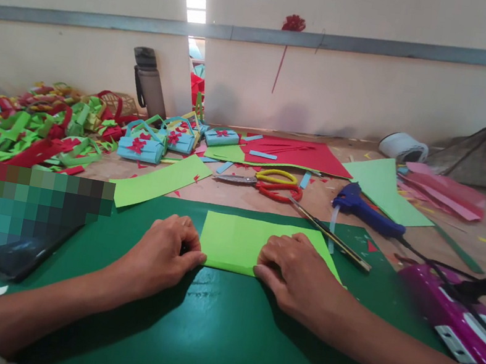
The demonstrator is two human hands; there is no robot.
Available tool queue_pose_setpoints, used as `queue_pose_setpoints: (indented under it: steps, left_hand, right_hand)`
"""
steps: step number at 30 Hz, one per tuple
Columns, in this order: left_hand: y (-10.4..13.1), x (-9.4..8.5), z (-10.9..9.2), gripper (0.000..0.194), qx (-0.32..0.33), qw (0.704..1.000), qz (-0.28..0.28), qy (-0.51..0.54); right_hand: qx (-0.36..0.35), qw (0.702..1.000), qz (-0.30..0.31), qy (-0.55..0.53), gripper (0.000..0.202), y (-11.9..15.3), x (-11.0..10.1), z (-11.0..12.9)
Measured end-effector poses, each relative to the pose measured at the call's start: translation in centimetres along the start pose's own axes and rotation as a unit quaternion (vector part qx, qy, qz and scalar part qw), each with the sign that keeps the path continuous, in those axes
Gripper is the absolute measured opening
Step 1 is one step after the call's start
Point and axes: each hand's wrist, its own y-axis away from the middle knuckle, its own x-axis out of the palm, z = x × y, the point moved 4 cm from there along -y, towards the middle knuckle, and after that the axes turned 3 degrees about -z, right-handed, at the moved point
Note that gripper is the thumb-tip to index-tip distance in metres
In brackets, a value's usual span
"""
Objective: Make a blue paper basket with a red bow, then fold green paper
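A light green paper sheet (233, 240) lies on the dark green mat (206, 338), with a narrow fold along its near edge. My left hand (172, 248) pinches the sheet's near left corner between thumb and curled fingers. On the near edge, right of the middle, my right hand (293, 269) is closed on the paper, thumb along the fold and fingers resting over the sheet. Scissors (265, 185) with a red and a yellow handle lie behind the sheet. A thin metallic rod (336, 237) slants beside its far right corner.
A blue glue gun (367, 210) and a purple power strip (459, 314) are at right. Small blue paper bags (140, 148), a bottle (150, 84) and a green strip (160, 183) stand or lie behind at left. A dark phone-like object (32, 245) lies left. Red paper (295, 153) is behind.
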Motion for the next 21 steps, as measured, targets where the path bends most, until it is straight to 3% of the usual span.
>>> queue_pose_setpoints:
  steps: [13,17,21]
  left_hand:
    - [0.0,0.21,-0.48,0.019,0.029,0.998,0.01,-0.063]
    - [-0.28,-0.09,-0.71,0.007,0.067,0.991,0.034,-0.111]
    - [-0.88,-0.16,-0.95,0.048,0.158,0.96,0.08,-0.214]
  right_hand:
    - [0.015,1.0,0.002,-0.021,0.02,-0.19,-0.17,-0.15]
    - [0.023,0.998,0.002,-0.053,0.015,-0.25,-0.23,-0.32]
    - [0.028,0.998,0.003,-0.063,0.012,-0.17,-0.21,-0.42]
